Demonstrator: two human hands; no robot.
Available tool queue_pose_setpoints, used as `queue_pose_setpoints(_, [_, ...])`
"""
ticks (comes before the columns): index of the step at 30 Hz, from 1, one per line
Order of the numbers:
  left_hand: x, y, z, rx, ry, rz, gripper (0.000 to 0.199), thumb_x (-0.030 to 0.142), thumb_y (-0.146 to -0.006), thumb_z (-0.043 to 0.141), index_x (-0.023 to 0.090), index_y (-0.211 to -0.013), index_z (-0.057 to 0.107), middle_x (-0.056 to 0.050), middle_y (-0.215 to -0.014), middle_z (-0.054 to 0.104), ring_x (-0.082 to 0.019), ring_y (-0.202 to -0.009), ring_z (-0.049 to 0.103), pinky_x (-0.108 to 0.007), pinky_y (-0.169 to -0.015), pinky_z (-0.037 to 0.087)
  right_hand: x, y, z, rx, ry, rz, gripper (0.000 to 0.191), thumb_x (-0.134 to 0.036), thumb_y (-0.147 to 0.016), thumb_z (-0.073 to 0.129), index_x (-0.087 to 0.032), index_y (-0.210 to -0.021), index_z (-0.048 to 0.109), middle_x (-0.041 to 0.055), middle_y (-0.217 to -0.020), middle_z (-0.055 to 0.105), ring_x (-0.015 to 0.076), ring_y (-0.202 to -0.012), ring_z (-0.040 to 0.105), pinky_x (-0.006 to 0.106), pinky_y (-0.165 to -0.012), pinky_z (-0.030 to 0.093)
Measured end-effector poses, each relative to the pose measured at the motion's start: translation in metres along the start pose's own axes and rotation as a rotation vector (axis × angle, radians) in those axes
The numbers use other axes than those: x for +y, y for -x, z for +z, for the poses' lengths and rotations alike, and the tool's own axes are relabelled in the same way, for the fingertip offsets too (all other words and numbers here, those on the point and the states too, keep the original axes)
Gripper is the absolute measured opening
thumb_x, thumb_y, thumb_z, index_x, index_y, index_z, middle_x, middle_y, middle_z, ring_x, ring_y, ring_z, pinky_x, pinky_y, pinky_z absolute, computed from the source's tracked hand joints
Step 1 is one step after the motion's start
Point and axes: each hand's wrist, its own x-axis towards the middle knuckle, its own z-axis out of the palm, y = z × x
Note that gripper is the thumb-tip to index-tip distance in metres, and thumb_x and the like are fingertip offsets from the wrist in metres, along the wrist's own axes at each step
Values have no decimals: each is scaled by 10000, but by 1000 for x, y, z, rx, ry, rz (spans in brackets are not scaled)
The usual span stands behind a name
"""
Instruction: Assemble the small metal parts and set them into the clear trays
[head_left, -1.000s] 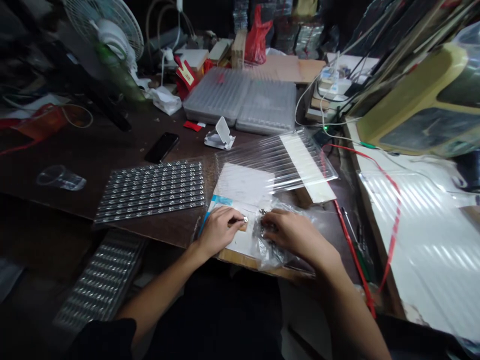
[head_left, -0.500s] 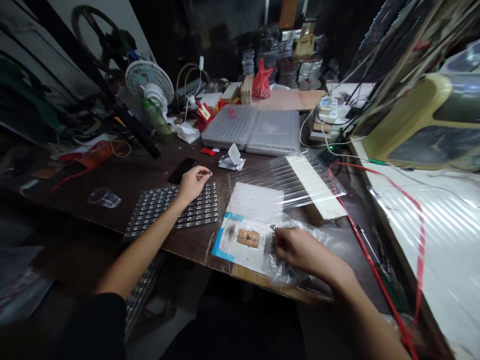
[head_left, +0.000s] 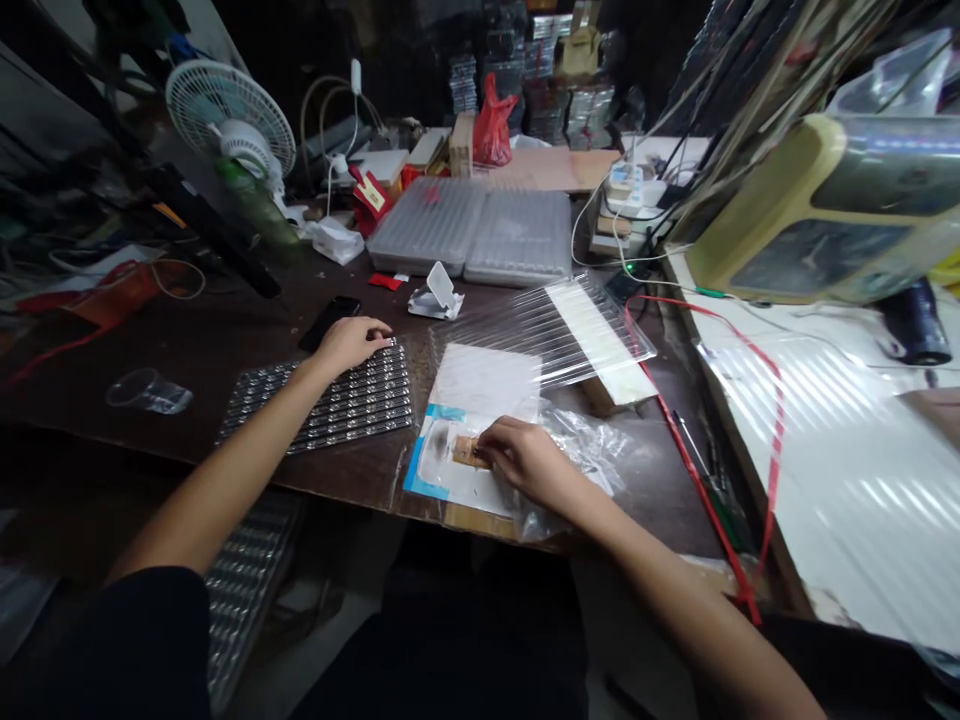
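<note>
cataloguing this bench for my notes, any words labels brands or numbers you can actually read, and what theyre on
No word, brand or number is readable here.
The cream label on the red tag: marks too small to read.
The white power strip: too small to read.
The blue-edged white sheet: no readable print.

A camera on the person's head looks forward and down at the left hand, right hand and desk.
</note>
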Motion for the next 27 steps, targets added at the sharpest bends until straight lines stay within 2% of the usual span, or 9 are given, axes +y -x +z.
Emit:
queue_pose_setpoints(3, [-3, -2, -1, -29, -16, 21, 250, 383, -801, 627, 209, -927, 756, -66, -955, 742, -221, -850, 654, -306, -833, 465, 4, -4, 11, -13, -22, -18, 194, -85, -891, 528, -139, -960, 702, 81, -940, 704, 172, -842, 659, 265, -783, 494])
queue_pose_setpoints(5, [-3, -3, 0, -39, 20, 1, 241, 376, -792, 635, 203, -915, 749, -63, -903, 745, -215, -813, 659, -300, -794, 473, 5, -4, 13, -34, 15, -28, 209, -86, -896, 517, -146, -982, 698, 75, -959, 701, 170, -853, 658, 262, -786, 494])
queue_pose_setpoints(9, [0, -3, -1, -49, 45, 5, 210, 353, -774, 641, 197, -881, 730, -58, -844, 742, -204, -784, 667, -281, -746, 480, -4, -1, 13, -105, 284, -54, 192, -93, -925, 500, -146, -996, 670, 78, -961, 673, 178, -836, 635, 269, -735, 478])
queue_pose_setpoints(12, [5, -2, -7, -68, -39, 20, 206, 356, -784, 621, 214, -883, 732, -55, -877, 750, -211, -806, 669, -288, -768, 480, -15, 1, 18, -137, 517, -105, 165, -90, -944, 504, -127, -991, 658, 107, -962, 651, 204, -865, 617, 301, -739, 471])
queue_pose_setpoints(15, [10, 1, -16, -96, -172, 29, 199, 353, -802, 599, 237, -868, 746, -55, -906, 758, -237, -842, 672, -306, -787, 472, -22, 0, 19, -174, 575, -123, 151, -111, -953, 517, -131, -987, 662, 103, -964, 648, 201, -871, 618, 301, -736, 467])
queue_pose_setpoints(19, [13, 4, -26, -116, -285, 20, 212, 316, -811, 574, 243, -887, 759, -72, -949, 762, -285, -893, 677, -340, -804, 465, -21, 5, -5, -145, 492, -62, 208, -142, -961, 500, -176, -1095, 655, 74, -1020, 669, 182, -827, 639, 284, -663, 443])
queue_pose_setpoints(23, [19, 2, -30, -104, -319, 45, 220, 326, -806, 573, 259, -909, 756, -60, -994, 759, -292, -932, 675, -339, -826, 468, -13, 22, -42, -156, 482, 95, 112, -205, -877, 620, -163, -937, 704, 109, -940, 709, 240, -835, 677, 308, -667, 450])
queue_pose_setpoints(25, [31, -4, -29, -78, -325, 84, 235, 344, -817, 565, 264, -935, 751, -54, -1030, 754, -286, -964, 671, -337, -852, 469, -8, 29, -51, -195, 507, 196, 102, -162, -817, 661, -143, -897, 721, 133, -881, 726, 285, -827, 695, 327, -652, 460])
queue_pose_setpoints(27, [51, -14, -28, -57, -297, 137, 258, 364, -841, 547, 263, -974, 744, -52, -1071, 746, -279, -991, 666, -340, -881, 468, -4, 33, -52, -225, 527, 243, 144, -79, -807, 612, -127, -869, 733, 152, -845, 736, 301, -797, 707, 336, -630, 466])
